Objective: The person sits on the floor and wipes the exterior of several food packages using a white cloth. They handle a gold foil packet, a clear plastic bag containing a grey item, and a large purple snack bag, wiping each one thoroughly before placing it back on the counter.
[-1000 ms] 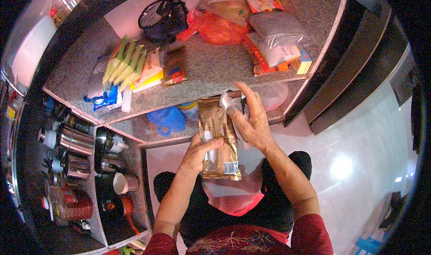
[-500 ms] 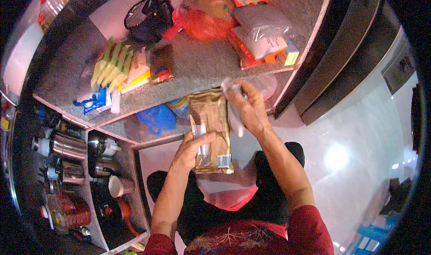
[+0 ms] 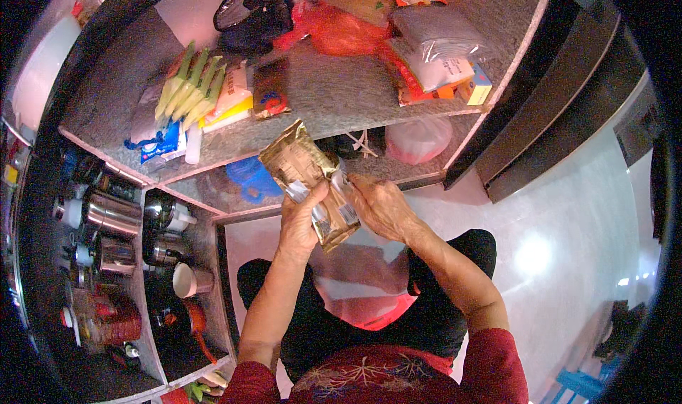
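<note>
A gold foil packet (image 3: 305,173) is tilted in front of me, its top leaning left toward the shelf. My left hand (image 3: 302,216) is closed around its lower left side, the thumb lying across the front. Against the packet's right edge is my right hand (image 3: 380,201), fingers curled in. A small whitish, silvery patch shows between those fingers and the foil. What the right fingers hold is mostly hidden by the packet and the hand.
The grey shelf (image 3: 323,98) ahead bears green-and-white packets (image 3: 188,88), a red plastic bag (image 3: 348,33), a black bag (image 3: 254,17) and clear-wrapped packs (image 3: 437,38). Below are a blue bag (image 3: 253,180) and a pinkish bag (image 3: 419,139). Steel containers (image 3: 112,212) fill cubbies at left.
The packet has tilted from upright, its top swinging left. My right hand has come down from the top corner to the right edge; the pale limp thing in it is now mostly hidden.
</note>
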Demonstrator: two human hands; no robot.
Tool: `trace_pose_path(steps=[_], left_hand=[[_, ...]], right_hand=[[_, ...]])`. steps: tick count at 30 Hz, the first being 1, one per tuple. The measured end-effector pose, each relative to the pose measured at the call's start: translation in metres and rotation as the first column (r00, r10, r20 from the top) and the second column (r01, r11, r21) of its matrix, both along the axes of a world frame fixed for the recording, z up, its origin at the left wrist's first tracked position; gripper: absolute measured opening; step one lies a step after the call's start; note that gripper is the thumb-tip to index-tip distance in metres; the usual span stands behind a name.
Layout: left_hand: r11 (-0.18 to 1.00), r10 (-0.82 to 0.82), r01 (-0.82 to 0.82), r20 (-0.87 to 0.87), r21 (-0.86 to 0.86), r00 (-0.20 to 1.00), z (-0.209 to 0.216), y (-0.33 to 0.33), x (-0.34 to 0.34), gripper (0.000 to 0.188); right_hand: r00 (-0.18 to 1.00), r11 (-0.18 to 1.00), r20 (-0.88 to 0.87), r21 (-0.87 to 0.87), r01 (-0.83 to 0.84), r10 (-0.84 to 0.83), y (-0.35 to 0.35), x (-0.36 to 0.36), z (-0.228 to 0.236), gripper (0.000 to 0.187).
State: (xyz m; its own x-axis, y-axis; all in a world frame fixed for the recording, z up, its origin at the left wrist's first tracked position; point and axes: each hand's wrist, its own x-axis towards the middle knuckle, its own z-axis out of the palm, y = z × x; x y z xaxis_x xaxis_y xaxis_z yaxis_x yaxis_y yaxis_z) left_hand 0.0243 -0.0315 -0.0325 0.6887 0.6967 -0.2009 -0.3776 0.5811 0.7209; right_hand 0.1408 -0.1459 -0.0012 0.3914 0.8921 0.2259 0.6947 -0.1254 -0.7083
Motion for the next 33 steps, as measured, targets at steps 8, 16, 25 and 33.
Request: trace_pose_path(steps=[8,16,25,33], left_hand=[[0.988,0.148,-0.146,0.04,-0.042,0.988,0.011,0.026,-0.01,0.035],[0.991,0.089,-0.073,0.138,-0.117,0.986,0.012,0.005,0.003,0.041],[0.996,-0.053,0.058,0.087,-0.063,0.995,0.007,0.001,0.005,0.045],[0.986,-0.059,0.076,0.115,-0.151,0.992,0.012,-0.003,0.007,0.036]], right_hand=[[0.967,0.966,-0.109,-0.093,-0.24,0.23,-0.017,0.026,0.003,0.03],[0.603,0.994,-0.798,0.077,0.081,0.012,0.0,0.005,-0.002,0.03],[0.714,0.909,-0.684,0.188,0.373,-0.151,0.008,0.017,-0.024,0.018],[0.844,0.864,-0.487,0.301,0.403,-0.224,0.006,0.018,-0.007,0.031]])
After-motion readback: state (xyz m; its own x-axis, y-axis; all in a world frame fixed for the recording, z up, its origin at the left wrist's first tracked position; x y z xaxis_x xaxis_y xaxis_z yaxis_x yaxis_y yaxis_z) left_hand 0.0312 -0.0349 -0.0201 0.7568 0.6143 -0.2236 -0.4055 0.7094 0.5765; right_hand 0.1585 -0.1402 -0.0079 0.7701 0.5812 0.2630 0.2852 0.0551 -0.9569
